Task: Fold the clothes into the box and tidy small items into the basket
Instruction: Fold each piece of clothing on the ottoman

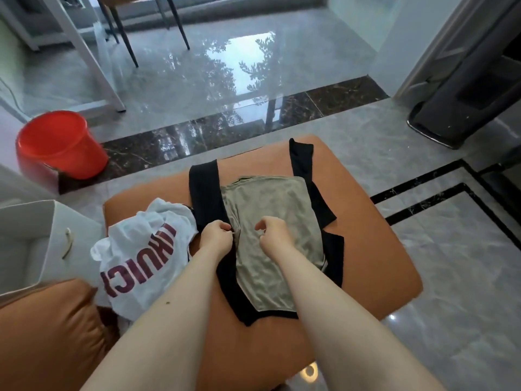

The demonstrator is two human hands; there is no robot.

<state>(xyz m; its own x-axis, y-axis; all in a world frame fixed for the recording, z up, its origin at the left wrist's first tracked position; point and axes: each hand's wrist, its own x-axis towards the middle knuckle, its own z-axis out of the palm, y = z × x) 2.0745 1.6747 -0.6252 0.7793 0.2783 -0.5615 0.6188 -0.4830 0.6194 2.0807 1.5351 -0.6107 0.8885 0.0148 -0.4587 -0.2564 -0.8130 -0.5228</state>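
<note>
Two bare forearms reach forward from the bottom edge over an orange leather footstool [366, 235], and an orange cushioned seat [48, 334] fills the lower left corner. Spread on the footstool is a black garment [204, 190] lying flat, with an olive-green garment [270, 221] laid on top of it along its middle, so that black cloth shows on both sides and at the near end. Over the green cloth, the left hand [215, 235] has its fingers curled at the green garment's left edge, where it meets the black one, and seems to pinch the cloth there. Just beside it, the right hand [275, 231] hovers with its fingers curled in towards the thumb, resting low on the green cloth; whether it truly grips a fold I cannot tell. To the left of the hands, a crumpled white shirt [141, 255] with dark red letters lies partly on the footstool and partly over the seat, touching the black garment. Further left stands a white open box [42, 235] with a small handle on its side, near the white shirt. Beyond it a red bucket [60, 145] stands on the glossy grey tiled floor [451, 277]. At the far left, chair legs [127, 32] and a white frame rise from the floor.
</note>
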